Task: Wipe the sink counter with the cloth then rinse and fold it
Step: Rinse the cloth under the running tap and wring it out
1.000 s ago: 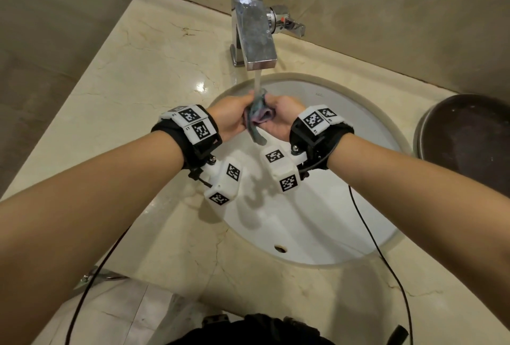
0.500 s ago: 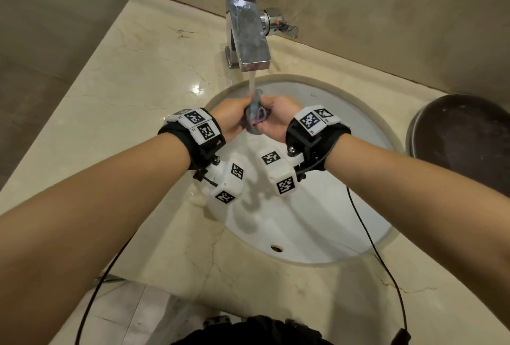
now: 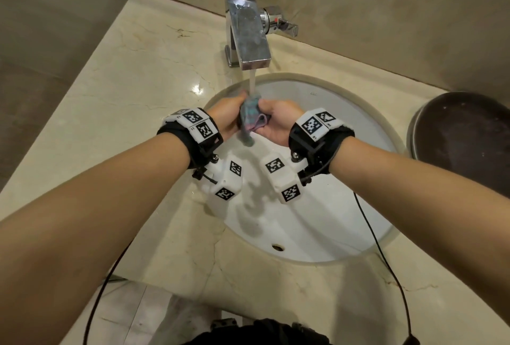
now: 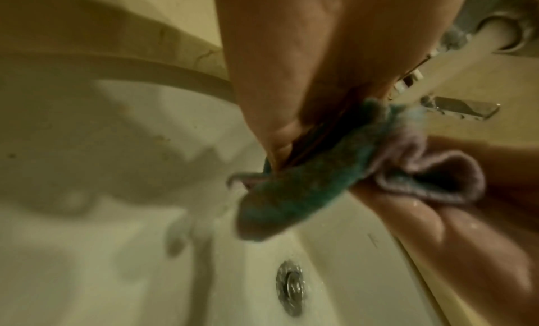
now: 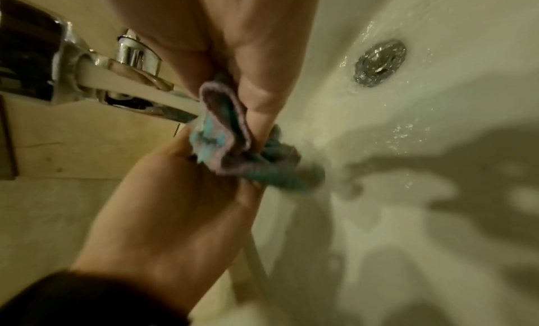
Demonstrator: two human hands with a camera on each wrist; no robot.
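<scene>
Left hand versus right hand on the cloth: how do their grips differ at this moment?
The left hand grips the cloth from its left side, back of the hand up; the right hand grips from the right with its palm side showing. A pink fold bulges toward the right hand. Both hold it under the running tap.

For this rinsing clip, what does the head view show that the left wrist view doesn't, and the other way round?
Only the head view shows the dark round basin at the right, the marble counter and the whole faucet with its stream. Only the left wrist view shows the drain and the cloth's underside. Both show the teal and pink cloth bunched between the left hand and the right hand over the white sink.
</scene>
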